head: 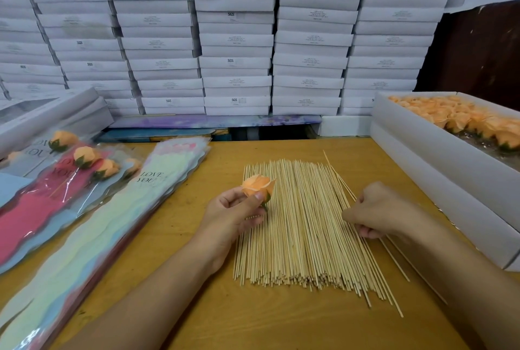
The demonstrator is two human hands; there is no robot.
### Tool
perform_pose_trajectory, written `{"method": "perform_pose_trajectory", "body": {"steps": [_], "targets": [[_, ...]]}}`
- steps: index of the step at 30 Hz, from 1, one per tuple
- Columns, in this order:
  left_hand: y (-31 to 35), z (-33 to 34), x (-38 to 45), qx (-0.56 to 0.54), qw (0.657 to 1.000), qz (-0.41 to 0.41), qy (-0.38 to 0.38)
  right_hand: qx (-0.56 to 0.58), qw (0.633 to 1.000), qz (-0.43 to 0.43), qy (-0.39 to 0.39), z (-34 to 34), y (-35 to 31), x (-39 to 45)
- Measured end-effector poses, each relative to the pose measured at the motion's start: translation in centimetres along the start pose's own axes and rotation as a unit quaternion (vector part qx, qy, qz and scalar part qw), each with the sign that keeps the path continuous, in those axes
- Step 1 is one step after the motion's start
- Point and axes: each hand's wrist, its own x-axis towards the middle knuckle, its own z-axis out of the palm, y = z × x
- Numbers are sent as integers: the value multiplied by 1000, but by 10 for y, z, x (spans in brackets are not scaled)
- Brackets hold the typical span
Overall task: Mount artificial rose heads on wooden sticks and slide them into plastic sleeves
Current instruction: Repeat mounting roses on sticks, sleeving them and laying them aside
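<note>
Backdrop: wall of stacked flat white cardboard boxes (233,40) directly behind your bench, several printed "SGS".
Bench: yellow-brown wooden tabletop (281,330) under both your forearms.
Supply box: long open white cardboard box (416,136) at your right, filled with peach-orange artificial rose heads (461,119), green bases showing.
Sleeves: fanned pile of pastel plastic sleeves printed "LOVE YOU" (92,234) at your left, running toward you.
Finished pieces: sleeved peach roses on sticks (84,157) lying further left, over a red sleeve.
Sticks: broad flat heap of thin pale wooden sticks (298,226) at bench centre, between your hands; a few strays angle off its right edge.
Left hand (233,214): raised over the heap's left edge, thumb and fingers pinching one peach-orange rose head (257,185), petals pointing away from you.
Right hand (377,212): at the heap's right edge, fingers curled down onto the sticks; cannot tell whether a stick is actually pinched.
</note>
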Motion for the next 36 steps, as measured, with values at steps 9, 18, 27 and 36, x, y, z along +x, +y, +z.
{"method": "perform_pose_trajectory", "body": {"steps": [9, 18, 27, 36], "targets": [[1, 0, 2, -35, 999, -16, -2, 43, 996, -65, -44, 6, -5, -11], [8, -12, 9, -147, 989, -25, -11, 141, 977, -147, -59, 6, -12, -22], [14, -29, 19, -210, 977, -8, 20, 155, 968, -187, -64, 2, -14, -27], [13, -32, 22, -223, 974, -3, 24, 137, 963, -222, -63, 6, -15, -29]]}}
